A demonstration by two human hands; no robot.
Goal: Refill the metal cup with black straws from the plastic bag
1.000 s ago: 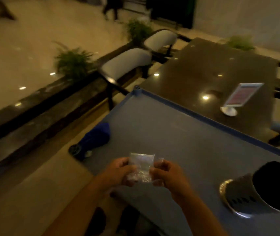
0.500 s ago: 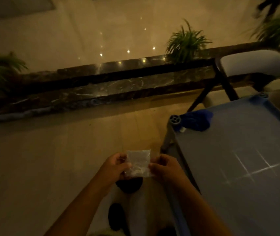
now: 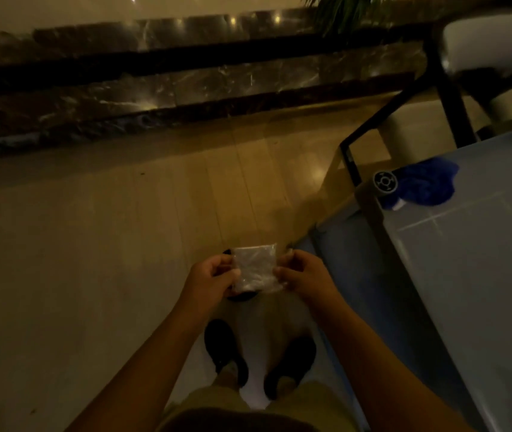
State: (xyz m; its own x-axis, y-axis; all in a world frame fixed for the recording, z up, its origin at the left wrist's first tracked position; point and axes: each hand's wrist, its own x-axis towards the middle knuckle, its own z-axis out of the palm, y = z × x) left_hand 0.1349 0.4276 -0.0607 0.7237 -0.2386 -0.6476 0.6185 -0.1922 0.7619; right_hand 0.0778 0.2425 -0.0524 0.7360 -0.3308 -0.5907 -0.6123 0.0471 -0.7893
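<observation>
A small clear plastic bag (image 3: 254, 267) hangs folded between both hands, low in front of my body and above the floor. My left hand (image 3: 209, 277) pinches its left edge and my right hand (image 3: 303, 275) pinches its right edge. The bag looks pale and crumpled; I see no black straws in it. The metal cup is out of view.
A blue cart (image 3: 472, 244) with a grey top stands at my right, a blue cloth (image 3: 426, 185) on its near corner by a round post cap (image 3: 385, 181). A padded chair (image 3: 494, 45) stands behind the cart. A dark marble ledge (image 3: 186, 85) crosses the floor ahead. My shoes (image 3: 226, 350) are below.
The view has swung left and down, away from the cart top and the metal cup, onto the floor. Both hands have kept hold of the bag.
</observation>
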